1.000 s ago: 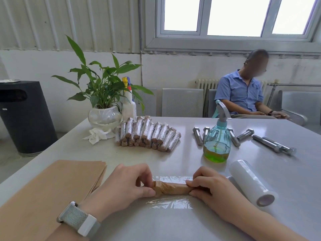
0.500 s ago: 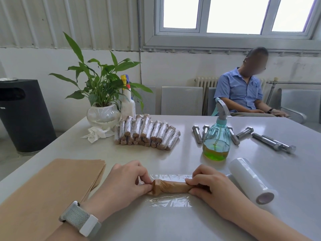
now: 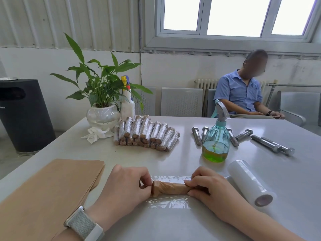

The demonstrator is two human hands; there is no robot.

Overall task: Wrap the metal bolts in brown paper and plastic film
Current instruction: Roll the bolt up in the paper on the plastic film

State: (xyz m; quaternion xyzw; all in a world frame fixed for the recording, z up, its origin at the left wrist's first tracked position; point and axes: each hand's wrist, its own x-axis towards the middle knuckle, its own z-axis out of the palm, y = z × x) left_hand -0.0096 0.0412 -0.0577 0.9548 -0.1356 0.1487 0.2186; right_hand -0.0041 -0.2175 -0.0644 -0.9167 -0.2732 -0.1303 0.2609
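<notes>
A: Where does the wrapping stand?

B: One paper-wrapped bolt [image 3: 167, 188] lies crosswise on a sheet of plastic film [image 3: 171, 202] at the near edge of the table [image 3: 173, 226]. The left hand [image 3: 125, 186] pinches its left end; the right hand [image 3: 211, 188] curls its fingers over the right end. The film is not yet rolled round it.

A: And what is finished?

B: A stack of wrapped bolts [image 3: 145, 134] sits mid-table. Several bare bolts [image 3: 271, 145] wait at the far right, beside a spray bottle [image 3: 216, 143]. Brown paper sheets [image 3: 48, 190] lie to the left, the film roll [image 3: 250, 185] to the right. Judging by this, several bolts remain.
</notes>
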